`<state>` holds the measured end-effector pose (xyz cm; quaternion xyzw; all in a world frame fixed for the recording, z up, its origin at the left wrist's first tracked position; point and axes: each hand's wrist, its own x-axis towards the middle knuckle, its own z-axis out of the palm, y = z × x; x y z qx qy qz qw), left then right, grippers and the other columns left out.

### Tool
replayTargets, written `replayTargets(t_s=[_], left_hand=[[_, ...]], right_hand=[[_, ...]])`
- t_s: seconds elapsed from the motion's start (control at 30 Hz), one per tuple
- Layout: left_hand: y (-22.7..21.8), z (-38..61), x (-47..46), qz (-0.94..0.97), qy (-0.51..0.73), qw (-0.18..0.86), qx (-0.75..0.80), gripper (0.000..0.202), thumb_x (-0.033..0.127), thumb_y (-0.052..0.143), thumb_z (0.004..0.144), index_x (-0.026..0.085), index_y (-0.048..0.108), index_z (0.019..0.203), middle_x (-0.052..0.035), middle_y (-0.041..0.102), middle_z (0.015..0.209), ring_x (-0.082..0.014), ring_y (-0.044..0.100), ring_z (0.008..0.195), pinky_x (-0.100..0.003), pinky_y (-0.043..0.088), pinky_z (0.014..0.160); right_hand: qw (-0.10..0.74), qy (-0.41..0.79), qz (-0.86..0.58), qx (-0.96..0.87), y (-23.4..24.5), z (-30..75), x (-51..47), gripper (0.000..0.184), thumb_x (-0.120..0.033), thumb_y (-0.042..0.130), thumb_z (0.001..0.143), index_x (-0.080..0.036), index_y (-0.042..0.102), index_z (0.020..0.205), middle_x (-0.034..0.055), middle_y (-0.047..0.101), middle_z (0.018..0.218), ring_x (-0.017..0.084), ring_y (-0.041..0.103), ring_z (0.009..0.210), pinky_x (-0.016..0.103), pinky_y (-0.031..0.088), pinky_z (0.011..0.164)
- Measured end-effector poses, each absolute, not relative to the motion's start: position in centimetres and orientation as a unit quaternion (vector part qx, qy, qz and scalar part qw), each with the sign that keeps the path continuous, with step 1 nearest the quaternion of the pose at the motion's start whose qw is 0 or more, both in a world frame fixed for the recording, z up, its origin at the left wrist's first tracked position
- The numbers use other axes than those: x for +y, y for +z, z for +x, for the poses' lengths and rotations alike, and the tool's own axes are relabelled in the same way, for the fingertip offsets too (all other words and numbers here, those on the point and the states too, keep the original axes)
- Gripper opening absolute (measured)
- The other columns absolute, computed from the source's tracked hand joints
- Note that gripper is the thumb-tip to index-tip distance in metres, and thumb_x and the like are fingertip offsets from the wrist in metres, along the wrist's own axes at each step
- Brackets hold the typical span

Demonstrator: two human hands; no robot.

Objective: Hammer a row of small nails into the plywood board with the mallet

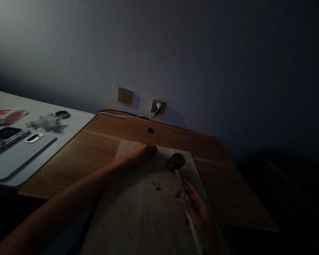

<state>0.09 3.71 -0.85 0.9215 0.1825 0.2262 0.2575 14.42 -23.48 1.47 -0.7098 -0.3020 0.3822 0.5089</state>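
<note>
I find passage over the board, near left; nails lie ahead, hammer and right hand bar the right.
</note>
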Motion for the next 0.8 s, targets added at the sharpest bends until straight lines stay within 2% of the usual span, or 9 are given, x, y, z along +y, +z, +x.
replayTargets(t_s=[0.1,0.3,0.53,0.8], left_hand=[[-1.1,0.3,3.7,0.912,0.229,0.275,0.2,0.015,0.014,0.058,0.085,0.022,0.066,0.094,-0.002,0.072,0.093,-0.0162,0.067,0.085,-0.024,0.047,0.079],[-1.4,0.5,3.6,0.896,0.217,0.314,0.229,0.034,0.014,0.058,0.084,0.023,0.062,0.116,-0.0003,0.075,0.089,-0.0157,0.07,0.078,-0.023,0.048,0.071],[-1.5,0.7,3.7,0.889,0.236,0.314,0.236,0.033,0.019,0.068,0.084,0.022,0.062,0.116,-0.0028,0.075,0.095,-0.018,0.07,0.084,-0.025,0.049,0.075],[-1.7,0.6,3.7,0.885,0.229,0.323,0.246,0.047,0.018,0.067,0.085,0.025,0.056,0.13,-0.0027,0.076,0.094,-0.0187,0.071,0.082,-0.025,0.046,0.072]], right_hand=[[0.507,0.398,-0.697,-0.315,2.3,14.1,-21.8,0.068,-0.051,0.072,0.082,-0.028,0.054,0.143,0.0054,0.069,0.108,0.008,0.049,0.047,0.021,0.042,0.034],[0.508,0.408,-0.666,-0.364,3.0,13.1,-18.6,0.067,-0.049,0.07,0.083,-0.022,0.053,0.142,0.0041,0.067,0.102,0.007,0.047,0.045,0.02,0.04,0.033],[0.506,0.418,-0.658,-0.369,3.0,12.4,-17.6,0.068,-0.048,0.068,0.084,-0.02,0.05,0.144,0.0039,0.067,0.101,0.007,0.047,0.046,0.02,0.04,0.034],[0.499,0.428,-0.661,-0.363,3.1,12.3,-17.4,0.07,-0.046,0.068,0.084,-0.02,0.048,0.146,0.0042,0.067,0.1,0.006,0.046,0.046,0.019,0.039,0.033]])
